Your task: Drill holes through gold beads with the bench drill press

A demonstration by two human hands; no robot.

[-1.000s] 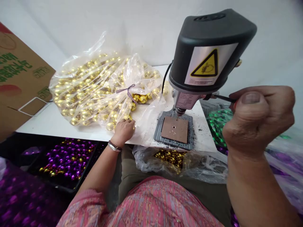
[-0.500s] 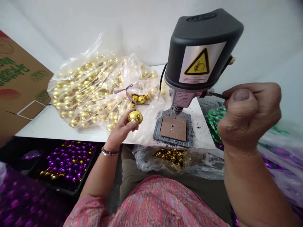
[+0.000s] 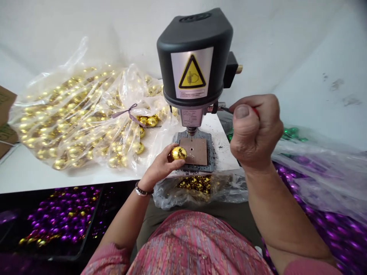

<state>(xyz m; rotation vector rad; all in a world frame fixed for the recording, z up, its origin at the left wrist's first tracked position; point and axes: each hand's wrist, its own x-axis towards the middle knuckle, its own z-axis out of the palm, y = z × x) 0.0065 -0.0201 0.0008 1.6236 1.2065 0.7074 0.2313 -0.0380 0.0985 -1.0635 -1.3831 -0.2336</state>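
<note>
A shiny gold ball (image 3: 179, 153) is pinched between the thumb and fingers of my left hand (image 3: 164, 165), over the left front edge of the drill's base plate. My right hand (image 3: 256, 130) is closed round the feed lever (image 3: 226, 110) of the black bench drill press (image 3: 189, 57); its grip end is mostly hidden in the fist. Below the chuck, the thin drill bit (image 3: 192, 136) points down above a brown board (image 3: 197, 152) with a small hole. Dark shavings lie around the grey base (image 3: 211, 152).
A large tied clear bag of gold balls (image 3: 71, 118) fills the table's left. Below the table are a black bin (image 3: 83, 244) holding purple and gold balls and an open bag of gold pieces (image 3: 197, 184) at my lap. Purple balls (image 3: 323, 229) under plastic lie right.
My left hand has carried the gold ball rightward from beside the big bag to the base plate. The head view has turned right. My right hand keeps its hold on the lever.
</note>
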